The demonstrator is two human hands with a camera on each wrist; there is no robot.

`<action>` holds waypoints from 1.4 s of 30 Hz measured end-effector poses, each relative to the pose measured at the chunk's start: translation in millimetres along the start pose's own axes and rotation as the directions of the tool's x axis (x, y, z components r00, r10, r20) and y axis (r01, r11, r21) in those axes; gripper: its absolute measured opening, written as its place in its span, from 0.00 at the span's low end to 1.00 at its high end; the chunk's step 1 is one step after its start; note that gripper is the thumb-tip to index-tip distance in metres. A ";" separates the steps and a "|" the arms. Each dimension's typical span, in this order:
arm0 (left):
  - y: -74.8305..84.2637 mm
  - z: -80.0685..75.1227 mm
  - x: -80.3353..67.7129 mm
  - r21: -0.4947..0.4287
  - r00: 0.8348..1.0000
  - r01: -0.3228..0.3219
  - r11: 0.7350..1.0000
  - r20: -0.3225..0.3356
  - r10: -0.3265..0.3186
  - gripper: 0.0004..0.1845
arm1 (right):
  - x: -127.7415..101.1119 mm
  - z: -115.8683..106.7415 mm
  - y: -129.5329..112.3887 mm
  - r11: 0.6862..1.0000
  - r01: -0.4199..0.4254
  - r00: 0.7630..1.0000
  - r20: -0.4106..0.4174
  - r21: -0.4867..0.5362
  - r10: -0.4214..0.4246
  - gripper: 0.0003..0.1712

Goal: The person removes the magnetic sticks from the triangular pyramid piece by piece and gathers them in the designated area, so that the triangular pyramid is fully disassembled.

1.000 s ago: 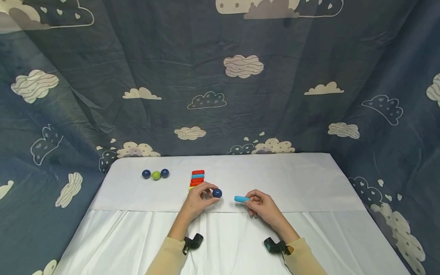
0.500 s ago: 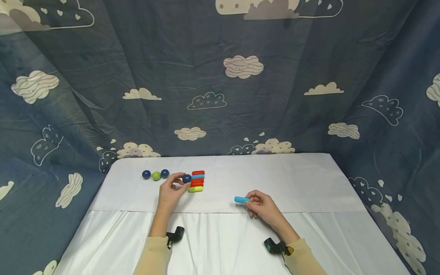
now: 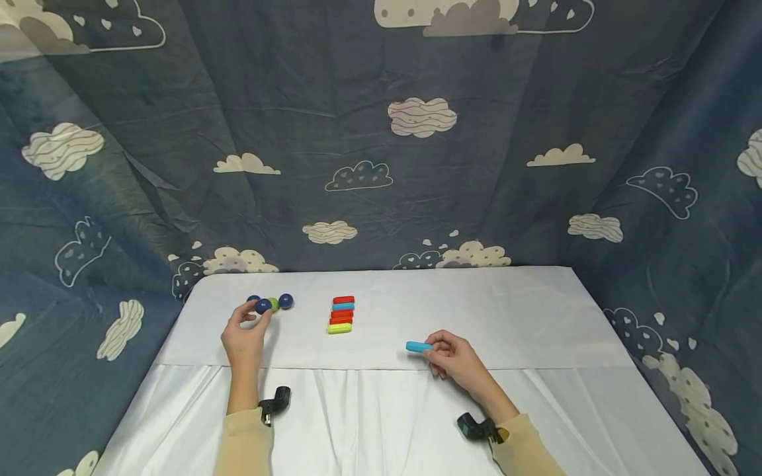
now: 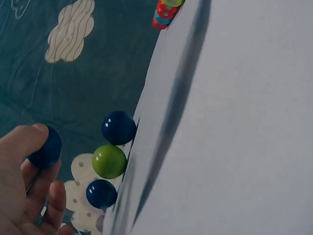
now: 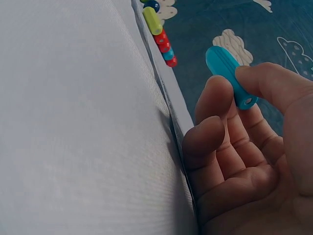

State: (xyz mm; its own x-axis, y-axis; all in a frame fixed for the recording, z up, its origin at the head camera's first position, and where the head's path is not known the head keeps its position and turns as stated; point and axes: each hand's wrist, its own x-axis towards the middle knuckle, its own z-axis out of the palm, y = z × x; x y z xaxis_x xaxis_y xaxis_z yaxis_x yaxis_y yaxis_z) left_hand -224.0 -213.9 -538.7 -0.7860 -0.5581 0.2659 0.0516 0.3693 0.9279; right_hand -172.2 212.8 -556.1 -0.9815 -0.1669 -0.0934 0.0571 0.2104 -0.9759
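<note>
My left hand (image 3: pixel 243 337) pinches a dark blue ball (image 4: pixel 47 149) between thumb and fingers, close to a row of balls at the table's back left. That row has a blue ball (image 4: pixel 119 128), a green ball (image 4: pixel 109 161) and another blue ball (image 4: pixel 101 194). In the head view the held ball partly hides the green one and the leftmost blue one. At the middle right, my right hand (image 3: pixel 457 360) pinches a light blue stick (image 5: pixel 229 76); its grooved side and a small hole in one end show in the right wrist view.
Red, light blue and yellow-green sticks lie in a column at the table's middle, the yellow-green stick (image 3: pixel 340 328) nearest me. A white cloth (image 3: pixel 369 423) covers the table. Behind it hangs a dark curtain (image 3: pixel 286 132) with cloud prints. Each wrist wears a black camera (image 3: pixel 276 401).
My left hand has carried the blue ball leftward, past the column of sticks, to the row of balls. My right hand has stayed in place with the light blue stick.
</note>
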 end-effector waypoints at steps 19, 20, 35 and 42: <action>-16.3 -4.2 5.7 0.111 0.978 0.203 0.973 -0.067 -0.197 0.22 | -1.2 0.1 -0.7 1.000 0.010 1.000 0.015 -0.005 -0.010 0.13; -16.4 -4.3 5.8 0.121 0.978 0.202 0.972 -0.066 -0.196 0.22 | -1.3 0.1 -0.9 1.000 0.011 1.000 0.015 -0.005 -0.011 0.13; -16.7 1.3 4.4 0.233 0.981 0.194 0.953 -0.062 -0.184 0.22 | -4.1 1.1 -5.2 1.000 0.005 1.000 0.014 0.008 -0.005 0.16; -14.7 2.1 4.8 0.236 0.977 0.214 0.948 -0.061 -0.206 0.24 | -3.6 0.6 -5.1 1.000 0.015 1.000 0.014 -0.008 -0.015 0.15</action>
State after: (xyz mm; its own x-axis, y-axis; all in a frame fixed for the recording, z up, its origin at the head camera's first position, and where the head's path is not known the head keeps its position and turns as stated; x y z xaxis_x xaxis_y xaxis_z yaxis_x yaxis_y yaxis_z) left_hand -229.8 -220.4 -551.6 -0.7405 -0.6667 0.0850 -0.2646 0.4055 0.8750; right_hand -168.8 211.8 -551.0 -0.9795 -0.1840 -0.0817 0.0408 0.2159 -0.9756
